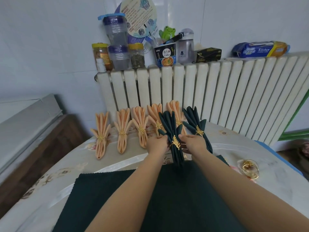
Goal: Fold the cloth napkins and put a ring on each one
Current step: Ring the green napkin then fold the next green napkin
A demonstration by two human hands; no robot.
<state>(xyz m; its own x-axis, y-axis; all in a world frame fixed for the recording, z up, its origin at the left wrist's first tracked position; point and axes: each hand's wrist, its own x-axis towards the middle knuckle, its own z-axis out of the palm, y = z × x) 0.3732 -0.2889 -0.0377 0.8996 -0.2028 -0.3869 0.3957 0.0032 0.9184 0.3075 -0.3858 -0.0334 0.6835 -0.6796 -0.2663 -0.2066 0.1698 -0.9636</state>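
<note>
Now both hands are gripping a dark green napkin by its gold ring: left hand fingers curling onto its left side, right hand fingers clamping the right. It's sitting above a flat green cloth, beside another ringed green one and five peach napkins. Spare rings are lying off right.

L hand, R hand — fingers seemingly pinching

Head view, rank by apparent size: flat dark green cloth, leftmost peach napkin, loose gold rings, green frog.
1. flat dark green cloth, nearest the camera, so inflated
2. leftmost peach napkin
3. loose gold rings and green frog: look alike, frog sits farther back, unranked
</note>
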